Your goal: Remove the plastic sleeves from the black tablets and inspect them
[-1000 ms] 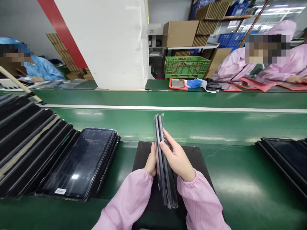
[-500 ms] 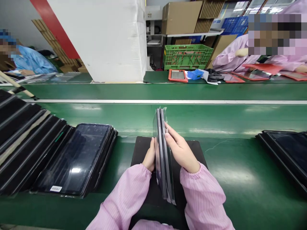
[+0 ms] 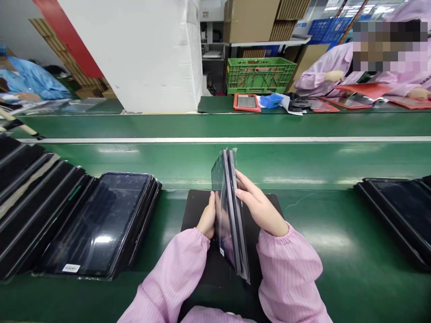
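Two tablets [image 3: 226, 215] in clear plastic film stand nearly on edge between my hands, side by side, with a small white label low on the left one's glossy screen. My left hand [image 3: 207, 216] presses against the left face, its thumb up along the screen. On the other side my right hand [image 3: 259, 202] grips the right tablet, thumb and forefinger near its edge; its other fingers are partly hidden. Underneath lies a black mat [image 3: 195, 206] on the green bench.
Left of the mat is a leaning row of wrapped tablets [image 3: 97, 224]. More tablets [image 3: 400, 215] lie at the right. Beyond the white rail [image 3: 168, 140] are a green crate [image 3: 259, 74], a white pillar [image 3: 151, 58], red-framed items [image 3: 247, 102] and people at work.
The pair of tablets has tilted, their tops leaning left, so more of the left screen shows. My right hand has shifted slightly right. The view has moved a little.
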Demonstrator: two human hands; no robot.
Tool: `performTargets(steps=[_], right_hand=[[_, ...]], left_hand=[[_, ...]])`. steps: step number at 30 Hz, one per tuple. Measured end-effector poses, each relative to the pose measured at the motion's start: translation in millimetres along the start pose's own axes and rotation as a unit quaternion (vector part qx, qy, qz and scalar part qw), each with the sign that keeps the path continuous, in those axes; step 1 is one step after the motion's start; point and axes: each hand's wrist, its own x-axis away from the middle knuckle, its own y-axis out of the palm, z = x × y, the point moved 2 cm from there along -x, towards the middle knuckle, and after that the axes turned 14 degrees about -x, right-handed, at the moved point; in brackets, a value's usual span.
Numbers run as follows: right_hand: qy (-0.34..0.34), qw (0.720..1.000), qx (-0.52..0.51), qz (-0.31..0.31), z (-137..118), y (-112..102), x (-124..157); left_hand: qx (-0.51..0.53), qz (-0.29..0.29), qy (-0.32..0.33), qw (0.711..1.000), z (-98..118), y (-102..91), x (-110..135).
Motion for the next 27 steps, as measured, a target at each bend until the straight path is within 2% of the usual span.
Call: performTargets(steps=[4, 7, 11, 16, 21, 27], right_hand=[[0.0, 1.0, -0.001, 0.0, 2, -5, 0], [-0.001, 0.999, 0.013, -0.037, -2, -5, 5], [0.036, 0.993, 0.061, -0.096, -11, -7, 17], [0.056, 0.985, 0.086, -0.138, -21, -23, 26], [0.081, 0.977, 0.079, -0.18, -17, -38, 28], [0.088, 0.978, 0.063, -0.178, -14, -41, 24]], left_hand=[[-0.016, 0.005, -0.019, 1.0, 2, 0.1, 2], [0.002, -0.025, -0.008, 1.0, 0, 0.4, 0], [0.023, -0.038, 0.018, 0.999, -5, -0.1, -4], [0.018, -0.017, 0.011, 1.0, -9, 0.6, -7], [0.022, 0.009, 0.0, 1.0, -8, 0.9, -7], [0.028, 0.029, 0.003, 0.999, -10, -0.9, -10]])
